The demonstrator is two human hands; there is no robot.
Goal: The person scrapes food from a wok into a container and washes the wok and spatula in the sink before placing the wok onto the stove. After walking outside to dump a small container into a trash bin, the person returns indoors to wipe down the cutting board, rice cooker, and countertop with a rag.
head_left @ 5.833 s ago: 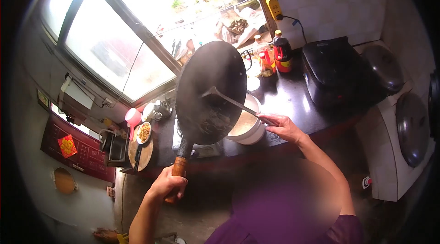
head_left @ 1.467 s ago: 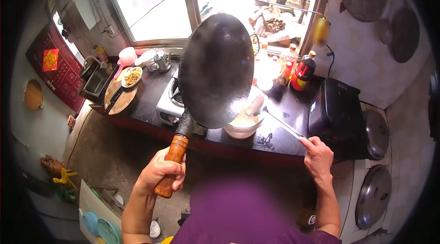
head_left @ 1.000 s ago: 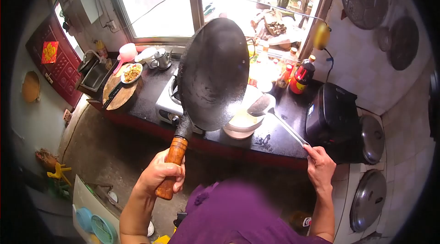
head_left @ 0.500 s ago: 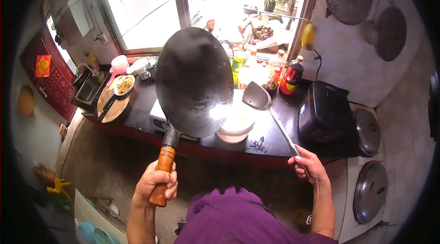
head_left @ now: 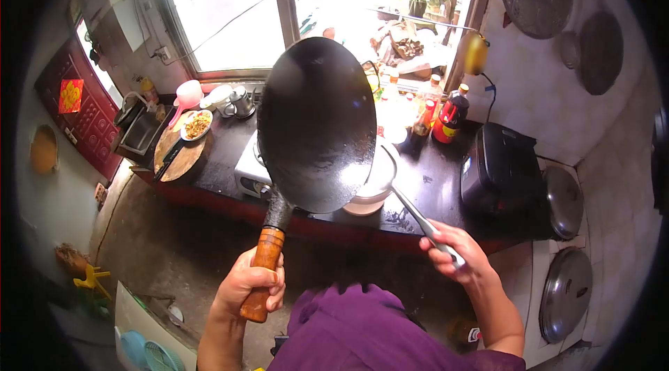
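My left hand (head_left: pixel 249 284) is closed round the wooden handle of a dark wok (head_left: pixel 317 120), raised and tilted with its inner surface facing me. My right hand (head_left: pixel 456 254) grips the grey handle of a wok spatula (head_left: pixel 412 209). The spatula's head is at the wok's right edge, over a pale bowl (head_left: pixel 364 207) on the counter, and glare blurs it. I cannot tell whether it touches the wok or the bowl. The wok hides part of the bowl and of the stove (head_left: pixel 249 174) behind it.
On the dark counter (head_left: pixel 223 162), a plate of food (head_left: pixel 196 125) and a knife (head_left: pixel 171 155) lie on a round cutting board (head_left: pixel 188 162). Sauce bottles (head_left: pixel 451 116) stand beneath the window. At the right are a black appliance (head_left: pixel 502 172) and metal lids (head_left: pixel 566 294).
The spatula has moved left, and its head now meets the wok's right edge in view. My right hand has shifted left and turned. The wok appears slightly further right as the view shifted.
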